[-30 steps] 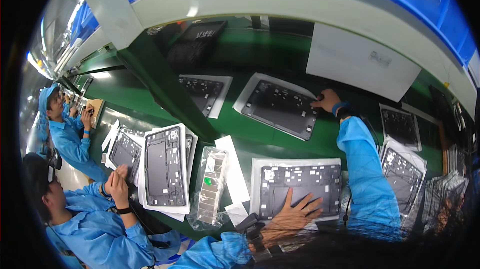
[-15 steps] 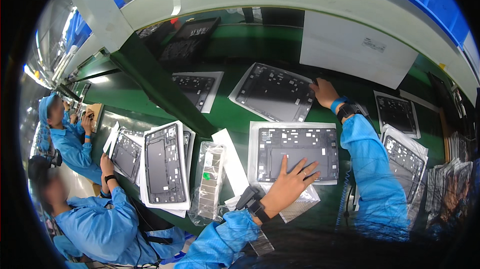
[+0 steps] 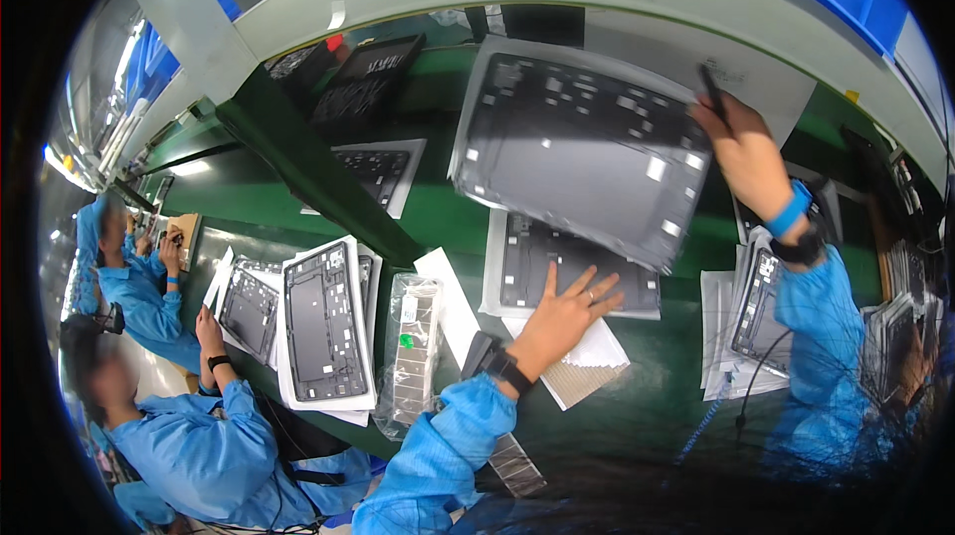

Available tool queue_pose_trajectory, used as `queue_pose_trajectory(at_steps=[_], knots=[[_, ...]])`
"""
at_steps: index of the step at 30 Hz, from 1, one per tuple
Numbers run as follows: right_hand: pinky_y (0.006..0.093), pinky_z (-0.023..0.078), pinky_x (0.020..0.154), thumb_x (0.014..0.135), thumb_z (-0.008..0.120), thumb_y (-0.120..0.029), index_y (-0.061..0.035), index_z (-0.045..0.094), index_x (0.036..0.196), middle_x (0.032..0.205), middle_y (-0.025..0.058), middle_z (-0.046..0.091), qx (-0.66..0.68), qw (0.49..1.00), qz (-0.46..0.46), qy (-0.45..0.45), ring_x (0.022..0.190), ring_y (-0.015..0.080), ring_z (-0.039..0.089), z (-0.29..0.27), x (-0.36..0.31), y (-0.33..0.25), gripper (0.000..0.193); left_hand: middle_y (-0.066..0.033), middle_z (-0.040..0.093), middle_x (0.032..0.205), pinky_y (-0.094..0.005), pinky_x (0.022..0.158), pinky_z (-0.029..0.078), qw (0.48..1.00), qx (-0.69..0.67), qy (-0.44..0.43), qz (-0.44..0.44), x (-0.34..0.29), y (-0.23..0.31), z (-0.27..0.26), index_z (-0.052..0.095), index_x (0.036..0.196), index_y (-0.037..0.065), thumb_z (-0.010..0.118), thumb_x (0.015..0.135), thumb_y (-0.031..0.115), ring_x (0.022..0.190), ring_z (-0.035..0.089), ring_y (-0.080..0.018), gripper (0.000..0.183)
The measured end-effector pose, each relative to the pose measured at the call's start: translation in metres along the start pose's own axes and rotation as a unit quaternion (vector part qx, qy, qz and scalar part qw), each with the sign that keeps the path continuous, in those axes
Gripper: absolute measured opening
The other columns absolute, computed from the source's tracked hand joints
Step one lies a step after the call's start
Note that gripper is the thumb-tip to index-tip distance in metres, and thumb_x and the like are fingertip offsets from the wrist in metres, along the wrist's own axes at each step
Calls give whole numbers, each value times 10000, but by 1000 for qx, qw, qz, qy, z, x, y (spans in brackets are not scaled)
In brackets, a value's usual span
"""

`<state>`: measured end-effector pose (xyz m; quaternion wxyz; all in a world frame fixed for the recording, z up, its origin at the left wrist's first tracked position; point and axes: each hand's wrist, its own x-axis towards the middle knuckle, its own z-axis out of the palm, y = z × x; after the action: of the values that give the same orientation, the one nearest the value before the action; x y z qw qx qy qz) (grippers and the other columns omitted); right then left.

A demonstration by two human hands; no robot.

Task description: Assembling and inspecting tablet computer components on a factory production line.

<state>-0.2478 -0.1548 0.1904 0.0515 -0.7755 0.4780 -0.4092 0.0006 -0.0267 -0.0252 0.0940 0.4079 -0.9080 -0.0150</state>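
far left: two co-workers in blue, the nearer co-worker [image 3: 209,445] seated beside the bench with hands together. next along, a stack of dark panels [image 3: 316,326] with white sheets between them, the top one lying face up and nearly lengthwise to you. just right of it, a clear bag [image 3: 410,356] holding a row of brownish pieces, one with a green mark; a white strip [image 3: 448,301] lies slantwise beside it.

centre: your left hand [image 3: 565,331] rests with fingers spread over the near edge of the lower panel [image 3: 525,271], flat on the green bench [image 3: 652,416]; it grips nothing. a patterned sheet [image 3: 582,381] lies just below that hand.

above, the raised panel [image 3: 582,172] is held up and tilted, slightly blurred, covering part of the lower one from view; whether they touch, cannot tell. your right hand [image 3: 744,157] is clamped on its right edge, a dark slim tool [image 3: 713,97] also at the fingers.

right: more panels [image 3: 761,311] stacked with white sheets near your right forearm.
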Motion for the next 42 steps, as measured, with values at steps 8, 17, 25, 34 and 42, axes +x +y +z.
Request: queue_pose_trajectory(at_steps=[8, 17, 25, 34, 42], knots=[[197, 344, 595, 1069, 649, -250, -77, 666, 1078, 808, -111, 493, 157, 931, 268, -192, 694, -5, 429, -93, -92, -6, 174, -101, 494, 1603, -676, 1206, 304, 983, -112, 92, -112, 37, -71, 66, 616, 1459, 181, 622, 951, 249, 1492, 454, -284, 513], [229, 378, 617, 1071, 657, -254, -53, 649, 1049, 803, -78, 500, 202, 883, 317, -282, 714, 36, 445, -76, -152, 15, 202, -129, 591, 1403, -501, 1089, 475, 934, -207, 277, -89, -20, -18, 41, 627, 1401, 117, 649, 947, 285, 1285, 581, -329, 485], [325, 418, 660, 1056, 640, -264, 21, 595, 948, 741, 29, 501, 129, 911, 190, -342, 725, 121, 451, -12, -126, 30, 309, -197, 518, 1484, -503, 1156, 402, 983, -90, -38, -152, -135, 165, -45, 530, 1495, 14, 712, 929, 392, 1373, 505, -346, 704], [488, 515, 803, 1043, 647, -284, 65, 668, 1008, 807, 248, 649, -36, 923, 124, -364, 843, 446, 671, 57, -169, 65, 351, -147, 500, 1479, -478, 1126, 410, 971, -184, -90, -122, -158, 179, -49, 542, 1486, 41, 781, 880, 344, 1354, 503, -297, 718], [362, 480, 907, 1044, 626, -129, 13, 627, 1120, 1149, 160, 554, 239, 904, 304, -184, 1005, 292, 589, 37, -201, -65, 161, -167, 490, 1467, -511, 1131, 389, 948, -224, -3, -224, -167, 164, -53, 499, 1496, -19, 844, 809, 411, 1329, 484, -370, 881]])
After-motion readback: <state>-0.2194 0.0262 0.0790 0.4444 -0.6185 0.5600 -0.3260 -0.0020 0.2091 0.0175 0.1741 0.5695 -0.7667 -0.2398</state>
